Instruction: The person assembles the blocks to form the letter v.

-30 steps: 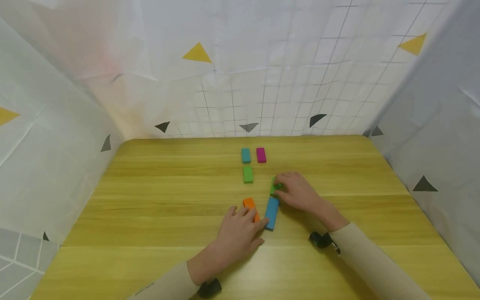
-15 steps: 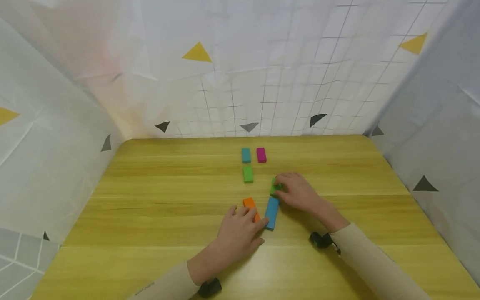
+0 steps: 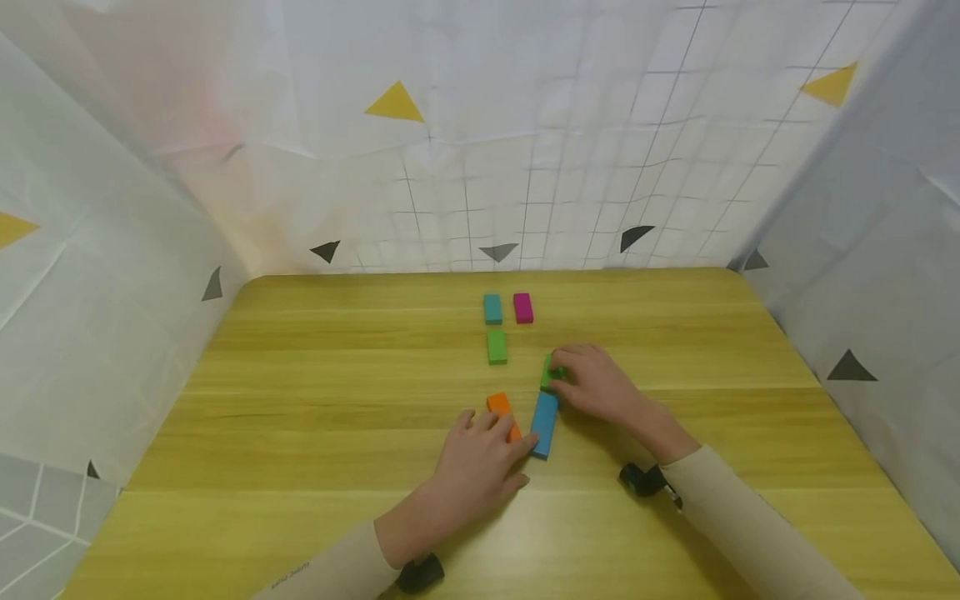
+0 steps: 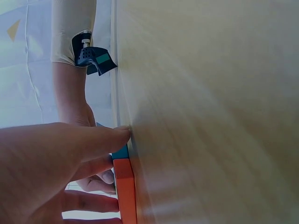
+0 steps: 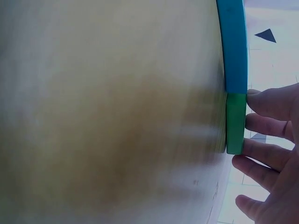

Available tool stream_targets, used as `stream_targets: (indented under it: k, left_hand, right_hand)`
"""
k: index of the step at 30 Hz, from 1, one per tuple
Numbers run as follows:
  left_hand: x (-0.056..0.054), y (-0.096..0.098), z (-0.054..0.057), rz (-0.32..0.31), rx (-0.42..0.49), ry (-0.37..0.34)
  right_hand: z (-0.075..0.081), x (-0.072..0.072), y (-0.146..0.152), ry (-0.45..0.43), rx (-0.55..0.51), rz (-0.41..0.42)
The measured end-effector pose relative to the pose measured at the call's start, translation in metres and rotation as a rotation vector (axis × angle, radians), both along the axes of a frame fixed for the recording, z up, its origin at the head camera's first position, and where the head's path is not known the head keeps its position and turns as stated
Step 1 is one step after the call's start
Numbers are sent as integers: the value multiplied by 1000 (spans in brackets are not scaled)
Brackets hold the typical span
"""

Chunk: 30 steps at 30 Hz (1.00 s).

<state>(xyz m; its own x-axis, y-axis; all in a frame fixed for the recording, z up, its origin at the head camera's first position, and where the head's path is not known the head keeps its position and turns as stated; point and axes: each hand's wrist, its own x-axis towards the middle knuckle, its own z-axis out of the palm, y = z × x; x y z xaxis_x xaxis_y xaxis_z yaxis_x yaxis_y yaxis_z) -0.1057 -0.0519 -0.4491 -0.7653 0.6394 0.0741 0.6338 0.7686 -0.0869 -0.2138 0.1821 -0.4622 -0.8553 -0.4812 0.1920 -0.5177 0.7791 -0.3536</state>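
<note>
My left hand [image 3: 480,467] lies with spread fingers over the orange block [image 3: 501,408], its fingertips resting on top. The index finger reaches across to the near end of the long blue block [image 3: 545,425]. In the left wrist view, the orange block [image 4: 125,191] lies flat beneath those fingers. My right hand [image 3: 596,383] rests its fingertips on a green block [image 3: 547,372], partly covering it in the head view. The right wrist view shows this green block [image 5: 236,123] end to end with the blue block [image 5: 233,46], with the thumb [image 5: 268,102] close to their joint.
Farther back on the wooden table [image 3: 315,400] lie a teal block [image 3: 492,308], a magenta block [image 3: 522,307] and a second green block [image 3: 497,347]. White sheets [image 3: 480,183] with triangles and grid lines enclose the back and sides. Dark wrist cameras [image 3: 420,575] sit under both sleeves.
</note>
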Motion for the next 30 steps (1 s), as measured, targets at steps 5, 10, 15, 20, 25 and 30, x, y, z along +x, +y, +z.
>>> stream_targets:
  k: [5, 10, 15, 20, 25, 30]
  left_hand:
    - [0, 1, 1, 0, -3, -6]
    - [1, 1, 2, -1, -4, -4]
    - [1, 0, 1, 1, -8, -1]
    - [1, -1, 2, 10, -21, -6]
    - [0, 0, 1, 10, -33, -7]
    - [1, 0, 1, 9, -26, -4]
  right_hand:
    - [0, 1, 1, 8, 4, 8]
    - [0, 2, 1, 20, -2, 21]
    - [0, 3, 0, 22, -10, 30]
    - [0, 4, -1, 26, -10, 30]
    - [1, 5, -1, 29, -9, 32]
    - [2, 6, 0, 27, -4, 31]
